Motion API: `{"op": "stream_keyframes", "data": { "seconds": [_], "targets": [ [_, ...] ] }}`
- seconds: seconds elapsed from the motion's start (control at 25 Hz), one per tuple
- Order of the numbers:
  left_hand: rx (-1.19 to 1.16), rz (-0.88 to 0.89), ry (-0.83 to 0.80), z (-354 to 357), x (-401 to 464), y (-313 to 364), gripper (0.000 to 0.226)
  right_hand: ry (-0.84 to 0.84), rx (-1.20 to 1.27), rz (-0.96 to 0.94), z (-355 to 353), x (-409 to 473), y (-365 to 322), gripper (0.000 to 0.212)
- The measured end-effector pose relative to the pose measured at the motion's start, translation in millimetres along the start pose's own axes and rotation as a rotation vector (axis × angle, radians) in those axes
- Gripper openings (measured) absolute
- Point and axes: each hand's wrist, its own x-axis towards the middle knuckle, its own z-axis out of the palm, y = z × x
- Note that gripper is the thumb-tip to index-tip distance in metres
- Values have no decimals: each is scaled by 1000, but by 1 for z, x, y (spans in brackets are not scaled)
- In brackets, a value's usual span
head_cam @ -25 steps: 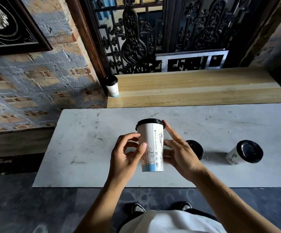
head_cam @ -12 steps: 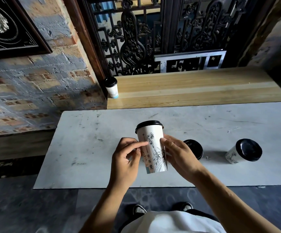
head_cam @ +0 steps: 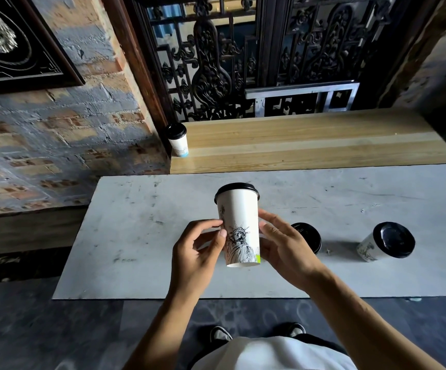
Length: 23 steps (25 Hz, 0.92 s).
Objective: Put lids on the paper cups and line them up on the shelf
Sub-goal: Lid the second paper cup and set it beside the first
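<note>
Black-lidded white paper cup with statue drawing [head_cam: 239, 225] held above grey table [head_cam: 136, 236], pinched between left hand [head_cam: 195, 249] and right hand [head_cam: 283, 249]. Keep upright; set beside lidded cup [head_cam: 178, 140] at 11 o'clock on wooden shelf [head_cam: 310, 142].

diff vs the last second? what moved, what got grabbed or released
The held cup was turned about its own axis between both hands: the blue-banded print has rotated away and the statue drawing now faces the camera. Left hand and right hand keep holding it by its sides; the right fingers slid down from near the lid. Nothing released. Unchanged: lid on, shelf cup at the left end, two lidded cups on the table.
</note>
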Motion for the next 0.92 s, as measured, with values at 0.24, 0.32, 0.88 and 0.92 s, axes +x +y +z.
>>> {"op": "stream_keyframes", "data": {
  "seconds": [0.24,0.32,0.88,0.92],
  "targets": [
    [39,98,-43,0,2,-2,27,-57,-25,21,-4,0,0,43],
    [33,89,-74,0,2,-2,36,-42,-63,22,-8,1,0,49],
    [-107,-134,-50,12,-1,1,29,-32,-46,35,-11,9,-1,40],
    [-104,-140,-49,11,-1,-1,30,-29,-49,33,-11,8,-1,41]
  ]
}}
